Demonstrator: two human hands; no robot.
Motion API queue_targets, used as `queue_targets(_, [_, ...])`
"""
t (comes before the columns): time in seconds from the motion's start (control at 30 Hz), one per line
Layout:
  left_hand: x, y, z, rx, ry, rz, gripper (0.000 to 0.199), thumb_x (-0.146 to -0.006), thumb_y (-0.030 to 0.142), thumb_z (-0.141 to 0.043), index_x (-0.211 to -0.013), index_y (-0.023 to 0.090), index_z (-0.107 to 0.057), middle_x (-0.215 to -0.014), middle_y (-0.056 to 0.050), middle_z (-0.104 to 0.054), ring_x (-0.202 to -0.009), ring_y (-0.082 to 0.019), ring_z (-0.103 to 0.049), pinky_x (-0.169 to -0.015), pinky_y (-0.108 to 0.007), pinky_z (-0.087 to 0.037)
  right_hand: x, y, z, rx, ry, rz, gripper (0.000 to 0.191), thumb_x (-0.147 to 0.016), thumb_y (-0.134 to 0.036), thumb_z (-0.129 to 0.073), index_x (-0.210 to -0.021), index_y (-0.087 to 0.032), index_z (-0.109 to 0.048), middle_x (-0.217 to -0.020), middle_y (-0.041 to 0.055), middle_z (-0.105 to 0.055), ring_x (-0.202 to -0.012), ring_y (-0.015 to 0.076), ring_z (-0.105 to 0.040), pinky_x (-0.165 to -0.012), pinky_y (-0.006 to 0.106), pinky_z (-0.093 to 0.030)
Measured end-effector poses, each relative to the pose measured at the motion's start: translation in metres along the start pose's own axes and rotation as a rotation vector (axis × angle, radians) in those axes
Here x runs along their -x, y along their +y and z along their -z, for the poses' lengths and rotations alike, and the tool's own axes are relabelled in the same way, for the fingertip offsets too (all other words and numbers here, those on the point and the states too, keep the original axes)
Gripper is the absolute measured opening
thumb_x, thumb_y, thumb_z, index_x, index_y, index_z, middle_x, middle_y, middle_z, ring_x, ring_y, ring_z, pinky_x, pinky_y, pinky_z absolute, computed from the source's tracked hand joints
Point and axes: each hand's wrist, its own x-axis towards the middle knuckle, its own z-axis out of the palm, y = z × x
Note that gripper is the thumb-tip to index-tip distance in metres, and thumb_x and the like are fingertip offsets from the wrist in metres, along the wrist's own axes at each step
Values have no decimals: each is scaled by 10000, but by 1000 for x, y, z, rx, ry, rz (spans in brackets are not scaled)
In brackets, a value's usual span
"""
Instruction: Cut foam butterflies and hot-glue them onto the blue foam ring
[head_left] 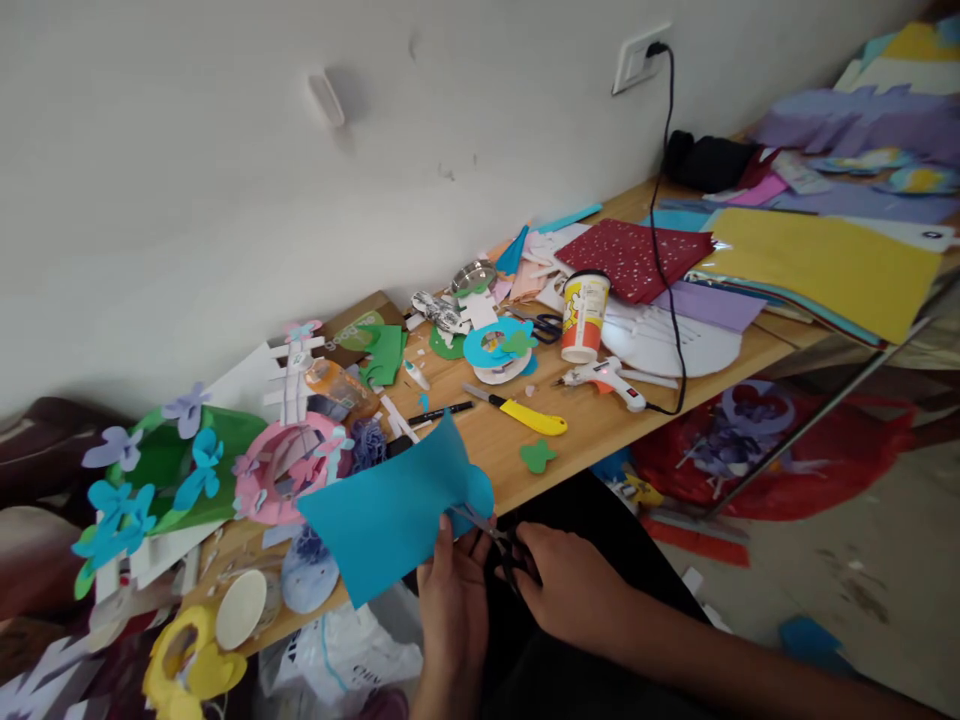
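Observation:
My left hand (pixel 454 590) grips the lower right edge of a blue sheet (pixel 397 500), its thumb on top and its fingers underneath. The sheet curls upward and overhangs the table's front edge. In my right hand (pixel 566 580) is a pair of scissors (pixel 495 532) with dark handles, fingers wrapped round them. Their blades point left and meet the blue sheet beside a rounded lobe at its right end. Whether the blades are parted is hard to make out. A green paper piece (pixel 538 456) lies on the table just beyond the scissors.
On the wooden table (pixel 495 455) lie a yellow-handled knife (pixel 529 416), a white glue gun (pixel 611 380) with a black cord (pixel 663 200) running to the wall socket, and a paper cup (pixel 585 318). Paper flower crafts (pixel 296 465) crowd the left. A yellow sheet (pixel 825 260) lies at right.

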Motion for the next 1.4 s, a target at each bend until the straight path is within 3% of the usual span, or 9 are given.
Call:
queue_targets(0.27, [-2,-4,-3,-67,46,12,243,-764,253,-800,-954,174,-671,-1001,-84,-749,-907,-240,-726,-836,-387,-593,-3,5,-9,-4,4,23,100,-840,-261,-519,-868,-192,-586,-888,75,-694,-788,257,-664,-634,321,-364])
queue_targets(0.5, [-9,-7,5,-100,26,115,268,-750,235,-808,-944,123,-661,-923,-123,-750,-833,-262,-736,-764,-392,-610,-3,14,-15,22,-20,-1,117,-866,-271,-506,-877,-190,-590,-901,73,-696,-797,239,-668,-636,308,-365])
queue_targets(0.67, [-11,-13,8,-120,51,91,314,-719,239,-833,-965,147,-662,-955,-105,-751,-819,-252,-734,-776,-426,-615,-3,19,-22,-12,-21,-7,143,-896,-241,-469,-888,-184,-600,-919,81,-704,-842,246,-677,-668,311,-379])
queue_targets(0.93, [-19,-16,13,-209,72,-21,351,-665,283,-869,-921,113,-701,-919,-91,-739,-798,-197,-711,-749,-330,-611,-9,25,-27,-64,-34,1,134,-902,-284,-501,-855,-189,-583,-889,85,-700,-814,251,-673,-664,314,-384])
queue_targets(1.07, [-20,-13,11,-249,21,-2,356,-657,290,-870,-931,117,-723,-925,-87,-754,-827,-196,-714,-764,-304,-597,-10,28,-29,-105,-37,3,103,-891,-231,-504,-871,-179,-591,-912,98,-702,-852,248,-672,-714,313,-415])
queue_targets(1.4, [-18,-18,1,-197,34,46,303,-645,305,-870,-861,136,-741,-907,-68,-764,-840,-201,-709,-801,-316,-576,-11,34,-32,-280,-10,9,117,-881,-149,-485,-890,-187,-595,-913,84,-697,-874,216,-665,-769,295,-452])
